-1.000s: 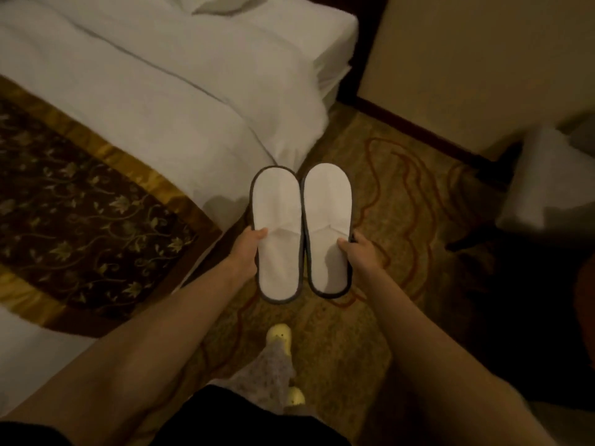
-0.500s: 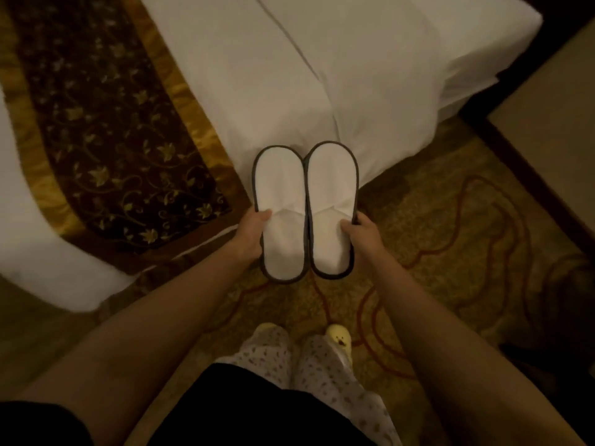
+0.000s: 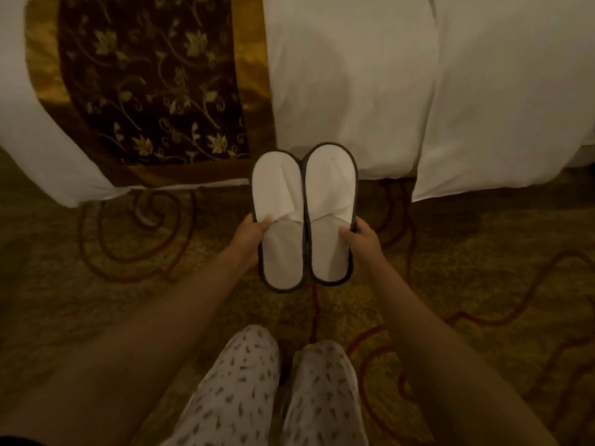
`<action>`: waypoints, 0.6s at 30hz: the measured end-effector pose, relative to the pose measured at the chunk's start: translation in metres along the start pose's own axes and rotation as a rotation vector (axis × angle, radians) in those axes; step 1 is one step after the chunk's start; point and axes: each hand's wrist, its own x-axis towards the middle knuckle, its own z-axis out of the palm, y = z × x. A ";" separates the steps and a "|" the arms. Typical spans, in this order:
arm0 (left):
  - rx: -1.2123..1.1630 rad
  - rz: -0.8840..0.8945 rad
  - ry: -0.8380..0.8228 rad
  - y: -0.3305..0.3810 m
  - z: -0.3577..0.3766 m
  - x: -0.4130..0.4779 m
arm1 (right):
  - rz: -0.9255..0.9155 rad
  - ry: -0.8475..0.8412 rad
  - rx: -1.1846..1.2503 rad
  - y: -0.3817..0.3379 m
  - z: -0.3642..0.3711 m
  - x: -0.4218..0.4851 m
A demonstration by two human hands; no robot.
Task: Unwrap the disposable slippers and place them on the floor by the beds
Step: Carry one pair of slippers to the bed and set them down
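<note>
Patterned carpet [image 3: 135, 294] with red scrollwork covers the floor. Left hand [image 3: 249, 238] pinches the outer edge of the left slipper [image 3: 279, 220]; right hand [image 3: 362, 241] clamps the outer edge of the right slipper [image 3: 330, 214]. Both slippers are flat white ovals with dark piping, side by side and touching, held above the carpet just near of the bed [image 3: 354, 91], whose smooth white duvet carries a brown-and-gold floral runner [image 3: 151, 91].

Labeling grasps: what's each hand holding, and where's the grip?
Left hand grips left slipper at its outer edge, mid-length; right hand grips right slipper likewise.
</note>
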 end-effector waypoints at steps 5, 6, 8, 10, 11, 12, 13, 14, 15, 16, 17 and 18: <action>0.007 0.034 0.032 -0.086 -0.036 0.106 | 0.014 -0.042 0.013 0.107 0.027 0.088; 0.012 0.038 0.030 -0.101 -0.043 0.127 | 0.019 -0.048 0.015 0.127 0.032 0.105; 0.045 0.054 0.047 -0.128 -0.056 0.165 | 0.025 -0.050 0.001 0.165 0.042 0.139; 0.090 0.081 0.097 -0.150 -0.072 0.201 | 0.034 -0.027 -0.041 0.199 0.050 0.172; 0.100 0.096 0.116 -0.159 -0.080 0.218 | 0.034 -0.008 -0.066 0.215 0.052 0.188; 0.099 0.111 0.127 -0.166 -0.089 0.233 | 0.030 0.002 -0.094 0.230 0.054 0.205; 0.093 0.128 0.132 -0.171 -0.097 0.246 | 0.022 0.002 -0.118 0.245 0.055 0.220; 0.094 0.149 0.133 -0.174 -0.104 0.256 | 0.014 -0.006 -0.135 0.259 0.055 0.234; 0.104 0.169 0.132 -0.175 -0.110 0.264 | 0.012 -0.016 -0.149 0.272 0.056 0.247; 0.115 0.189 0.132 -0.174 -0.116 0.270 | 0.020 -0.021 -0.168 0.283 0.057 0.257; 0.119 0.210 0.131 -0.173 -0.122 0.275 | 0.037 -0.018 -0.183 0.291 0.059 0.265; 0.116 0.230 0.133 -0.171 -0.127 0.279 | 0.062 -0.007 -0.188 0.299 0.061 0.272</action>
